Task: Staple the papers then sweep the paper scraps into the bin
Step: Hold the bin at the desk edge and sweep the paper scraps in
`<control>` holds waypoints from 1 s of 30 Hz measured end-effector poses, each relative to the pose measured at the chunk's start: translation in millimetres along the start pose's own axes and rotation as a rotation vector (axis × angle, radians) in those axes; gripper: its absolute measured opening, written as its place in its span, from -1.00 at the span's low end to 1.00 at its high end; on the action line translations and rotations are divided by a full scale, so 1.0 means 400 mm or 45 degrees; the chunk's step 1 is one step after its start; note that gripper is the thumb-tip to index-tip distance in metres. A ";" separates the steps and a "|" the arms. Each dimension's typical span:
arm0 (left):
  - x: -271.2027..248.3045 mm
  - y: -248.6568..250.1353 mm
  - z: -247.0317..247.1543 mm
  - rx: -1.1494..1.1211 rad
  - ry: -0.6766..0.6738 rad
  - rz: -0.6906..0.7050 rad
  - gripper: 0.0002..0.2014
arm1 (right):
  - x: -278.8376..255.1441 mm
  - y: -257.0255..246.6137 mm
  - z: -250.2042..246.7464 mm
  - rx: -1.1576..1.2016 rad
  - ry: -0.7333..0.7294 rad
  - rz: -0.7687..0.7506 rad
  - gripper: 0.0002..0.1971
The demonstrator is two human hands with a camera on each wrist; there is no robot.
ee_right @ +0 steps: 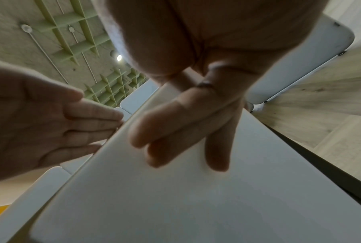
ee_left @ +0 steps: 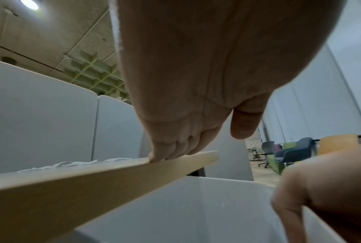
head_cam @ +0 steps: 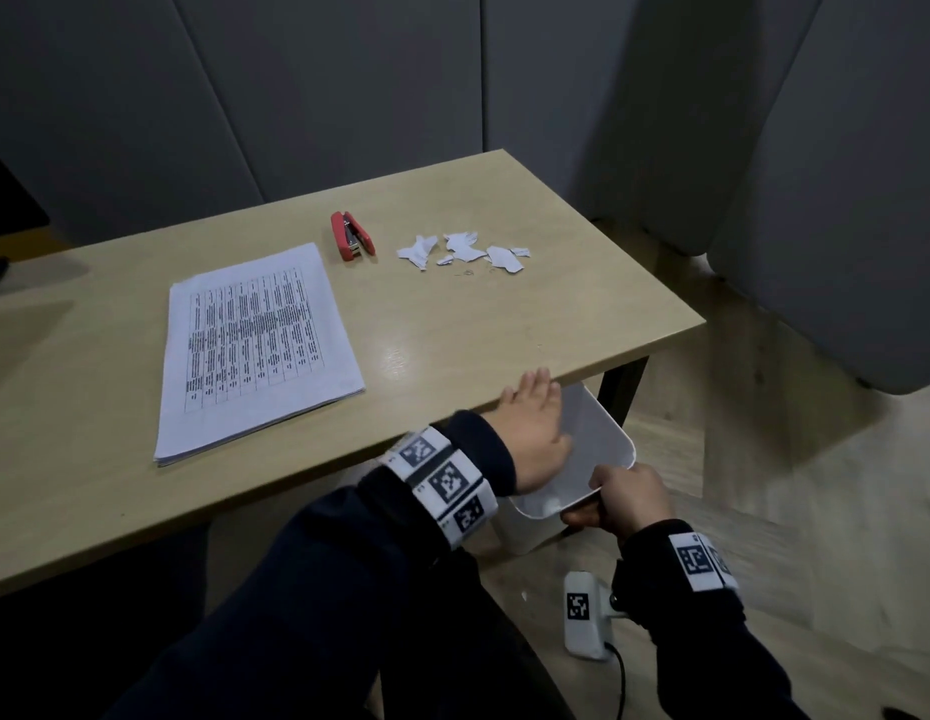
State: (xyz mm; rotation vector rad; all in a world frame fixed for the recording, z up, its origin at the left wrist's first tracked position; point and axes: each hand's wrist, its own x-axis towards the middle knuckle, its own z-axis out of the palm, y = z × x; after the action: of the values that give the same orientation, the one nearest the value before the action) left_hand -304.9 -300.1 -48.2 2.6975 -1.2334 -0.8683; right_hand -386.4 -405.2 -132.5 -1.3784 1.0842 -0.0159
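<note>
Head view shows your right hand (head_cam: 626,504) curled round the near rim of a white plastic rectangular bin (head_cam: 603,439), thumb inside and fingers against the outer wall. You hold it tilted just below the near right edge of the pale wooden table (head_cam: 452,324). Your left hand (head_cam: 535,423) is flat, fingers straight and together, holding nothing. Its fingertips rest on the table's near edge, right above the open bin.

White torn paper scraps (head_cam: 462,249) lie in a loose cluster toward the far right of the table, well apart from your left hand. A red metal stapler (head_cam: 352,235) lies just left of them. A stack of printed white paper sheets (head_cam: 255,345) rests on the left part of the table, edges roughly squared. Whether it is already stapled cannot be told.

The scraps look very light and flimsy, so they will likely slide easily yet flutter or scatter if swept fast. Use the flat edge of your left hand behind them, on their far side, and draw them slowly toward the bin. The bin appears light and stiff, with smooth walls that may slip, so grip its rim firmly and keep its mouth against the table edge.
</note>
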 end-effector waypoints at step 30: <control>0.004 -0.003 -0.013 -0.023 -0.021 0.294 -0.44 | 0.010 -0.007 -0.020 0.064 -0.002 0.011 -0.88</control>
State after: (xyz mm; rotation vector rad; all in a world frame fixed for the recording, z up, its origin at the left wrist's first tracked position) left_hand -300.4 -301.4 -45.0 2.4727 -1.4949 -0.8670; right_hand -387.7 -414.5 -131.3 -1.3288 1.0816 -0.0355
